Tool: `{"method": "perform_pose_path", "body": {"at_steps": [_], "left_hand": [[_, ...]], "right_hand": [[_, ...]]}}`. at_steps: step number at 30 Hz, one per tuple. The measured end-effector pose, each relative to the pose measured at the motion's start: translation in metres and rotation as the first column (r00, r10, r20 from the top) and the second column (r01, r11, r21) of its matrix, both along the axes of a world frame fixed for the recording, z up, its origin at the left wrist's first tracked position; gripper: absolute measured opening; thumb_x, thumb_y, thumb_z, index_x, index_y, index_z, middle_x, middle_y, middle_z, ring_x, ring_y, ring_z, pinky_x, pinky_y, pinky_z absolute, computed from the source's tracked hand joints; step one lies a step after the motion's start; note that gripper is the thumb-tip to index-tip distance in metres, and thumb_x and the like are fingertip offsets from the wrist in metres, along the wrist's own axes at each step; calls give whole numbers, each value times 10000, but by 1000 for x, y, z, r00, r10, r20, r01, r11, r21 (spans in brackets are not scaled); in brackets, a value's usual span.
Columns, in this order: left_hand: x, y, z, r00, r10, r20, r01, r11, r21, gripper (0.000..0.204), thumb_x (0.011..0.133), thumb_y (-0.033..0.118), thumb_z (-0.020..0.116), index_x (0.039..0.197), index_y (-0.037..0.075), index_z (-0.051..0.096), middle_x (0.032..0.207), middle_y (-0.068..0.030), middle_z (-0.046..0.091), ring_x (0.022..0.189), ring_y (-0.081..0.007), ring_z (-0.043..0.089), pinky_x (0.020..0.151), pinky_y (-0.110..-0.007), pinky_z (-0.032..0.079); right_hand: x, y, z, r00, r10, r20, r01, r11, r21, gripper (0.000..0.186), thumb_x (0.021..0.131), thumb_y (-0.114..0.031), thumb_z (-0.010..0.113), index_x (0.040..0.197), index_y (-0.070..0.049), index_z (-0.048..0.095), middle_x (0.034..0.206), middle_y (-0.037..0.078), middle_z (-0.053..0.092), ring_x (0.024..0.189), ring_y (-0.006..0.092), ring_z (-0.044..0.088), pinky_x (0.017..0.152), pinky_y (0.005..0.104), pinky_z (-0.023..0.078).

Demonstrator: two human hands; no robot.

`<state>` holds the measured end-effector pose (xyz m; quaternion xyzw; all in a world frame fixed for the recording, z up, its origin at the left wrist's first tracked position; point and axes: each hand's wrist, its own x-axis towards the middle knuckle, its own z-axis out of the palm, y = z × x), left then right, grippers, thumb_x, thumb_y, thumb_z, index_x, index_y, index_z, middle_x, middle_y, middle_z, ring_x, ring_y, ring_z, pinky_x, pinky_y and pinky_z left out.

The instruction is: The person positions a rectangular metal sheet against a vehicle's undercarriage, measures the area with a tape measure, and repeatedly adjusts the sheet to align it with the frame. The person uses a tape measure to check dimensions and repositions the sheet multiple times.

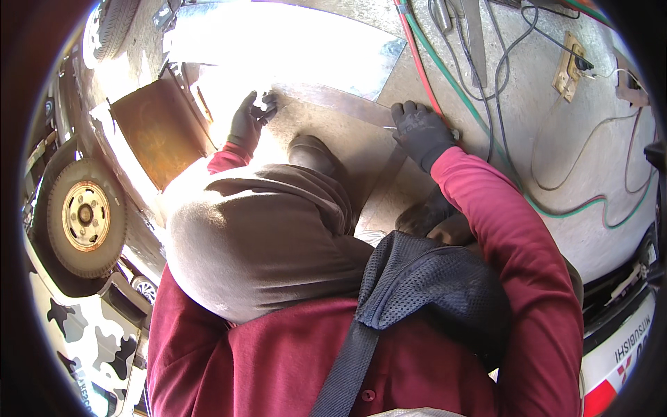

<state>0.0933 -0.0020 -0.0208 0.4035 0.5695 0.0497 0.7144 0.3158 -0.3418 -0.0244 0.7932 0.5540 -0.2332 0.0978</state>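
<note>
A bright, shiny metal sheet [278, 42] lies on the concrete floor in front of me, partly washed out by glare. Along its near edge runs a long, flat metal strip [333, 103]. My right hand [420, 133], in a dark glove, rests at the strip's right end with its fingers bent. A thin pale tip pokes out on the left side of that glove; what it belongs to is hidden. Near the strip's left end is my left hand [249, 124], also gloved, with thumb and fingers apart and nothing visible between them.
A rusty brown metal panel [161, 128] stands left of my left hand. Red and green hoses [445, 76] and dark cables cross the floor on the right, near a wooden board with a socket [570, 66]. Vehicles with wheels [85, 214] flank me. My boots [316, 154] are close to the strip.
</note>
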Motion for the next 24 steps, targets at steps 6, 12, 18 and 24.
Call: {"method": "perform_pose_path", "body": {"at_steps": [6, 12, 18, 24], "left_hand": [[-20, 6, -25, 1000, 21, -9, -21, 1000, 12, 299, 1118, 276, 575, 1165, -13, 633, 890, -85, 616, 910, -259, 696, 940, -437, 608], [-16, 0, -25, 991, 130, -4, -130, 991, 8, 286, 1116, 295, 583, 1158, 18, 639, 850, -59, 589, 905, -233, 681, 925, -422, 608], [-25, 18, -51, 985, 158, 70, -151, 984, -98, 270, 1134, 306, 508, 1079, 82, 651, 952, -47, 689, 828, -171, 686, 844, -341, 592], [-38, 43, -46, 876, 400, 270, -418, 909, 11, 361, 1153, 282, 470, 1360, 4, 570, 1088, -146, 703, 916, -310, 730, 860, -497, 645]], "right_hand": [[-2, -1, -6, 999, 23, 28, -23, 1000, 4, 568, 931, -407, 783, 1340, -89, 548, 1157, 116, 666, 1066, 286, 711, 878, 411, 600], [6, 5, 11, 995, -21, -97, 23, 1000, 21, 518, 931, -393, 784, 1280, -89, 551, 1146, 113, 661, 1087, 295, 696, 883, 429, 595], [6, 7, 19, 998, 13, -64, -11, 999, 36, 564, 936, -385, 783, 1329, -67, 532, 1147, 99, 653, 1095, 296, 688, 885, 420, 596], [2, 11, 19, 995, 96, 26, -95, 995, -23, 550, 942, -385, 776, 1331, -89, 523, 1119, 92, 635, 1047, 274, 689, 833, 410, 599]]}}
